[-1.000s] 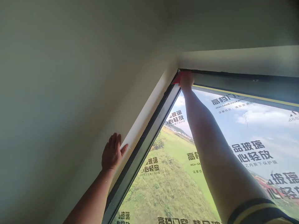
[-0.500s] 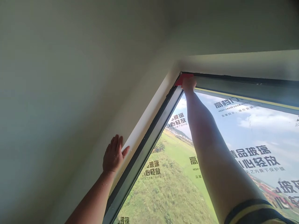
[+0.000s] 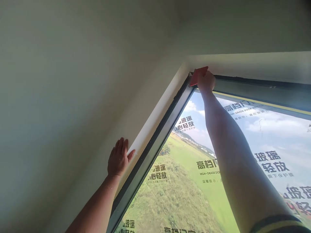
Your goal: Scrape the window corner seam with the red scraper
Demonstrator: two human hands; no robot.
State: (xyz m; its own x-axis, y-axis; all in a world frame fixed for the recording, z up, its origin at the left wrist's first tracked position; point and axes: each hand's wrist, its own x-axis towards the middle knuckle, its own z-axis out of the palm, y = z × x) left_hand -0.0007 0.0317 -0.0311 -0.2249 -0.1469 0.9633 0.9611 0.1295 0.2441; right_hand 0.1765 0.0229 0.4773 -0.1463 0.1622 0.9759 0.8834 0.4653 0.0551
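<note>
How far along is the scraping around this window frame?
Hard to judge what is done: the dark seam beside the frame looks rough. In hand: the right hand presses a red scraper into the top corner, the left hand braced on the wall. Left: the printed film still covers the glass.

The window frame (image 3: 150,155), dark and running from seven o'clock up to a corner at twelve and on toward three, carries glass covered by a printed protective film (image 3: 243,136), with white reveal (image 3: 145,136) at its ten o'clock side.
</note>
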